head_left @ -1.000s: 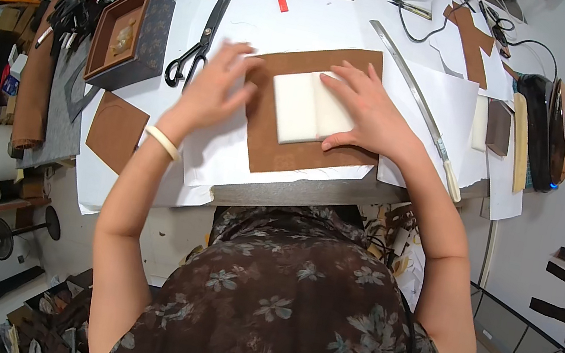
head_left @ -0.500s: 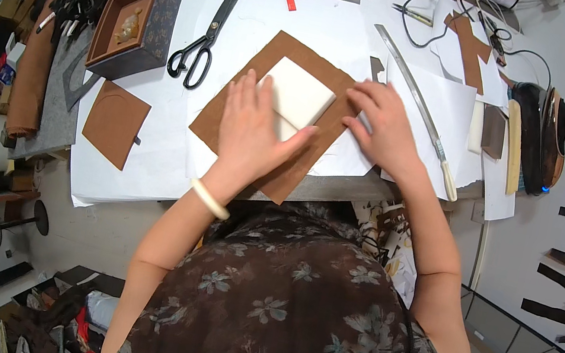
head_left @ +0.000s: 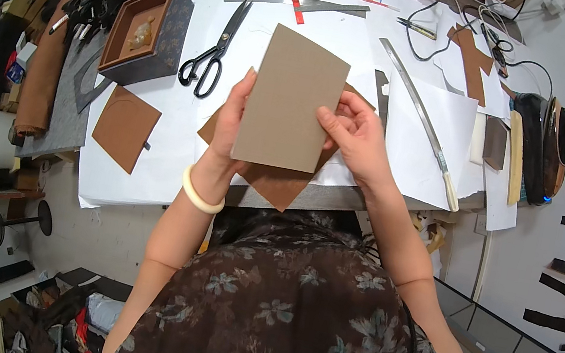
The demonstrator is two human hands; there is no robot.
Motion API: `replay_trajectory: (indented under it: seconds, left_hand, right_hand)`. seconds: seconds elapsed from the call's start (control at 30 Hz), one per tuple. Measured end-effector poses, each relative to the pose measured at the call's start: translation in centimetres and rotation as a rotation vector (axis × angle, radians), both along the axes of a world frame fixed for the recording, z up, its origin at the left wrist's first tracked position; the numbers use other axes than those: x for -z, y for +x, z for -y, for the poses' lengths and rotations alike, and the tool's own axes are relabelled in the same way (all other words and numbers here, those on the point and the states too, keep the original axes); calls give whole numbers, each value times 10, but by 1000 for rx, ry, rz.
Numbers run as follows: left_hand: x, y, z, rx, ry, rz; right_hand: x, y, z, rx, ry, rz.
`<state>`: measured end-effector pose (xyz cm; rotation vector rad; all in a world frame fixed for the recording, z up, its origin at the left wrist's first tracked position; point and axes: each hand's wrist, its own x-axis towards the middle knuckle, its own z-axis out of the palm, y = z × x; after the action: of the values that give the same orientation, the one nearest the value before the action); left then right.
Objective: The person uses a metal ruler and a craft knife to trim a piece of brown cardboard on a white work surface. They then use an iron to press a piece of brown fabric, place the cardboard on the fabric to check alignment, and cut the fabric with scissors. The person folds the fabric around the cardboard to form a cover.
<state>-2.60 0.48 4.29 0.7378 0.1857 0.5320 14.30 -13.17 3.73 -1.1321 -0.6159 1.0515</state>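
Note:
A stiff grey-brown board [head_left: 292, 99] is raised above the table between my two hands, its flat plain face toward me. My left hand [head_left: 233, 111] grips the left edge, with most of the fingers hidden behind the board. At the right edge my right hand [head_left: 361, 136] pinches it, thumb on the front and fingers partly behind. Beneath lies a brown sheet [head_left: 274, 186] that looks like cloth or thin leather, mostly covered by the board and hands. No white padded surface shows from this side.
Black scissors [head_left: 214, 58] lie left of the board, beside an open box [head_left: 173, 32] holding a small figure. A smaller brown piece [head_left: 126, 128] lies nearer left. On the right rest a long metal blade with a pale handle [head_left: 416, 102], a dark iron-like tool [head_left: 535, 138] and cables.
Both hands have taken up the white padded piece from the brown sheet and tilted it, so a grey-brown face now shows. My left hand moved from lying flat to gripping the edge.

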Motion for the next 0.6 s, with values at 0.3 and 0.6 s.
replay_trajectory:
  seconds: [0.3,0.6]
  left_hand:
    - [35,40,-63,207,2010,-403]
    - [66,52,-35,-172,1881,-1197]
  right_hand:
    - [21,66,40,454,55,-56]
    - [15,70,50,607,-7,-62]
